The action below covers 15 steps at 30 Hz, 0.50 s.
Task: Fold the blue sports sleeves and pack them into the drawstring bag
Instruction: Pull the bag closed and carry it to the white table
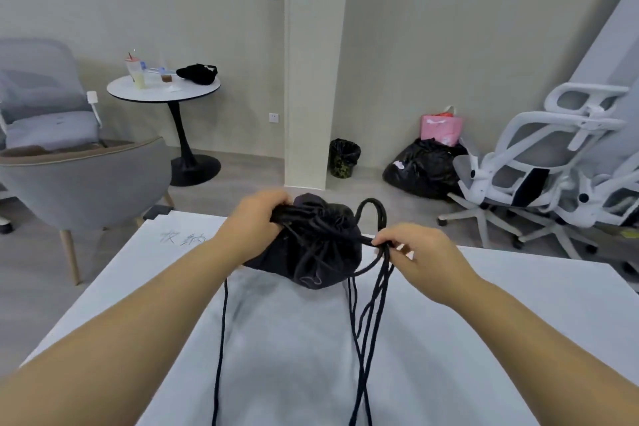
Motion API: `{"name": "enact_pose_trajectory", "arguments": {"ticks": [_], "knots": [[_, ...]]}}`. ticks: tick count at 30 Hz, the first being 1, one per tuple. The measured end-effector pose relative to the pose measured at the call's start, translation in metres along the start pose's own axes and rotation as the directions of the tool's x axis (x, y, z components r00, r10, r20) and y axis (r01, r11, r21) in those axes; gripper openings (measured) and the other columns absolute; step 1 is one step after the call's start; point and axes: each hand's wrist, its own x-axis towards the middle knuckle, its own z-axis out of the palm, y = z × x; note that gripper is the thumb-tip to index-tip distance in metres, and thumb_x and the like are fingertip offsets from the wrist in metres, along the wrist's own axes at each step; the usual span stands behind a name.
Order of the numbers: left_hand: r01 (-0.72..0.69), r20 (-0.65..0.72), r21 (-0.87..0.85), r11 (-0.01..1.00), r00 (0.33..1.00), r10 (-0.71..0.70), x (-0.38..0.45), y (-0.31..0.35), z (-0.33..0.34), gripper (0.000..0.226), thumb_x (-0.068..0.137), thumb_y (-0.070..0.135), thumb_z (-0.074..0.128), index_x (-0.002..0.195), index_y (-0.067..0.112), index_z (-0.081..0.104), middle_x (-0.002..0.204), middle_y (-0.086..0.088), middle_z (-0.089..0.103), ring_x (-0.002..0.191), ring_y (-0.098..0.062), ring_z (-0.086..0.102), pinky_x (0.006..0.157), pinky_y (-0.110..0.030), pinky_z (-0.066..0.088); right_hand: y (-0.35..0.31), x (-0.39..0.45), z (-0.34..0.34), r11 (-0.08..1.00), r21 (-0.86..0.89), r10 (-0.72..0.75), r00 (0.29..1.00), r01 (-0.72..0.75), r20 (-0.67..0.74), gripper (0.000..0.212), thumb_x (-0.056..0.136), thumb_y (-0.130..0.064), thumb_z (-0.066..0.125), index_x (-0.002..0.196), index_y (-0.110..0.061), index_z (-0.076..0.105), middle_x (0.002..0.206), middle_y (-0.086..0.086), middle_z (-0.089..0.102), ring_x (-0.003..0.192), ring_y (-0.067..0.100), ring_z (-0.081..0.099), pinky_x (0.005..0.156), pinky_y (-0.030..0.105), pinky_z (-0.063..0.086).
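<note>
1. The black drawstring bag (311,245) is cinched shut at its mouth, so whatever it holds is hidden; no blue sleeves show.
2. The bag sits at the surface's (518,287) far edge, toward 12 o'clock, between both hands.
3. Left hand (254,223): grip clamped on the gathered bag mouth, at the bag's 9 o'clock.
4. Right hand (420,252): grip pinched together on the black cords (380,273) at the bag's 3 o'clock.
5. The cords trail toward 6 o'clock and are cut off by the frame.
</note>
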Motion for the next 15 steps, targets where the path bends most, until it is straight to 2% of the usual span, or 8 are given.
{"name": "enact_pose_trajectory", "arguments": {"ticks": [2, 4, 6, 8, 11, 14, 15], "knots": [[-0.003, 0.148, 0.055, 0.998, 0.989, -0.006, -0.013, -0.023, 0.023, 0.026, 0.077, -0.005, 0.056, 0.096, 0.013, 0.062, 0.093, 0.001, 0.058, 0.091, -0.023, 0.056, 0.078, -0.03, 0.044, 0.006, -0.011, 0.019, 0.996, -0.04, 0.092, 0.969, -0.085, 0.229, 0.024, 0.086, -0.009, 0.06, 0.099, -0.028, 0.07, 0.093, -0.02, 0.064, 0.083, 0.005, 0.059, 0.079, 0.025, 0.049], [-0.045, 0.272, 0.101, 0.994, 0.962, 0.016, -0.026, -0.045, 0.043, 0.025, 0.076, -0.003, 0.057, 0.093, 0.014, 0.062, 0.093, 0.003, 0.056, 0.09, -0.018, 0.054, 0.077, -0.022, 0.041, 0.012, -0.02, 0.035, 0.988, -0.089, 0.156, 0.853, -0.129, 0.498, 0.018, 0.088, -0.018, 0.06, 0.092, -0.033, 0.068, 0.098, -0.018, 0.065, 0.091, 0.004, 0.059, 0.083, 0.027, 0.049], [-0.067, 0.37, 0.111, 0.992, 0.929, 0.021, -0.034, -0.061, 0.055, 0.022, 0.077, 0.0, 0.059, 0.092, 0.016, 0.062, 0.095, 0.004, 0.057, 0.09, -0.014, 0.053, 0.075, -0.016, 0.04, 0.018, -0.023, 0.043, 0.979, -0.089, 0.197, 0.737, -0.183, 0.647, 0.021, 0.087, -0.022, 0.062, 0.08, -0.041, 0.064, 0.106, -0.012, 0.063, 0.098, 0.006, 0.057, 0.089, 0.028, 0.048], [-0.088, 0.469, 0.12, 0.989, 0.883, 0.022, -0.037, -0.073, 0.061, 0.017, 0.079, 0.007, 0.062, 0.093, 0.016, 0.063, 0.098, 0.003, 0.058, 0.092, -0.014, 0.055, 0.08, -0.019, 0.042, 0.024, -0.018, 0.043, 0.956, -0.061, 0.253, 0.698, -0.288, 0.67, 0.027, 0.086, -0.022, 0.063, 0.071, -0.045, 0.062, 0.111, -0.012, 0.062, 0.101, 0.005, 0.058, 0.092, 0.028, 0.047], [-0.063, 0.654, 0.12, 0.991, 0.756, -0.031, -0.038, -0.086, 0.062, 0.019, 0.076, 0.014, 0.066, 0.093, 0.022, 0.061, 0.1, 0.008, 0.055, 0.095, -0.012, 0.056, 0.083, -0.021, 0.045, 0.03, -0.002, 0.045, 0.898, 0.037, 0.336, 0.738, -0.438, 0.584, 0.017, 0.086, -0.025, 0.063, 0.075, -0.038, 0.066, 0.103, -0.017, 0.065, 0.094, 0.001, 0.063, 0.086, 0.028, 0.051], [0.107, 0.813, 0.093, 0.99, 0.566, -0.137, -0.033, -0.093, 0.061, 0.029, 0.069, 0.022, 0.052, 0.094, 0.026, 0.066, 0.105, 0.007, 0.059, 0.103, -0.015, 0.057, 0.091, -0.027, 0.046, 0.029, 0.017, 0.066, 0.855, 0.082, 0.403, 0.755, -0.513, 0.517, 0.002, 0.087, -0.03, 0.064, 0.088, -0.028, 0.064, 0.101, -0.015, 0.064, 0.093, 0.007, 0.064, 0.075, 0.023, 0.048], [0.191, 0.827, 0.054, 0.98, 0.541, -0.151, -0.032, -0.095, 0.062, 0.03, 0.068, 0.027, 0.048, 0.09, 0.028, 0.069, 0.106, 0.004, 0.063, 0.104, -0.015, 0.059, 0.095, -0.027, 0.045, 0.028, 0.023, 0.078, 0.855, 0.068, 0.412, 0.752, -0.515, 0.514, 0.01, 0.087, -0.032, 0.064, 0.095, -0.026, 0.063, 0.107, -0.011, 0.063, 0.096, 0.012, 0.063, 0.075, 0.024, 0.047]]}}
